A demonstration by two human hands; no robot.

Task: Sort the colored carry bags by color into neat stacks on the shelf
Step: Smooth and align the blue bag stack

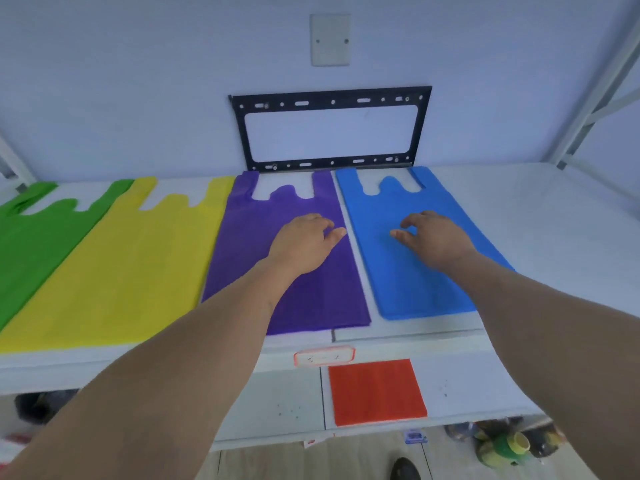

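My left hand (304, 242) hovers loosely curled over the purple stack (294, 271) and my right hand (433, 239), equally empty, over the blue stack (408, 265), both lying lengthwise toward the shelf's (536, 220) back edge.

A red-bordered label (324, 355) on the shelf edge (415, 344) bears handwritten marks too blurred to read.

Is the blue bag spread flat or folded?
Spread flat: the blue bag lies full length on the shelf, both handles showing.
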